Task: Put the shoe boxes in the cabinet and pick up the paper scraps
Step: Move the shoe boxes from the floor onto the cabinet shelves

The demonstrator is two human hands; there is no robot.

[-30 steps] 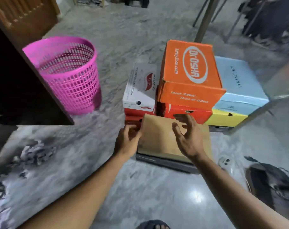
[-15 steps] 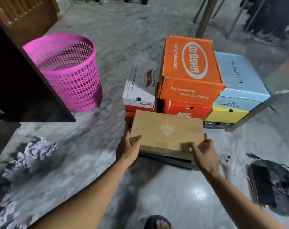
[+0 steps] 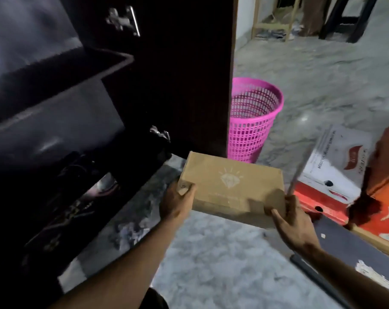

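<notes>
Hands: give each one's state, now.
Left hand: closed on the plain brown cardboard shoe box.
Right hand: closed on the same box.

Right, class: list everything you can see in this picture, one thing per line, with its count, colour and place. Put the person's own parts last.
brown shoe box: one, tan with a pale diamond mark, held above the floor, centre.
cabinet: one, dark, left, door open.
basket: one, pink mesh, on the floor behind the cabinet door.
white box: one, white with red mark, right, on a red box.
paper scraps: a grey crumpled heap, on the floor by the cabinet.
grey box: one, lower right.
floor: grey marble.
left hand: on the brown box's left end.
right hand: on its right end.
</notes>
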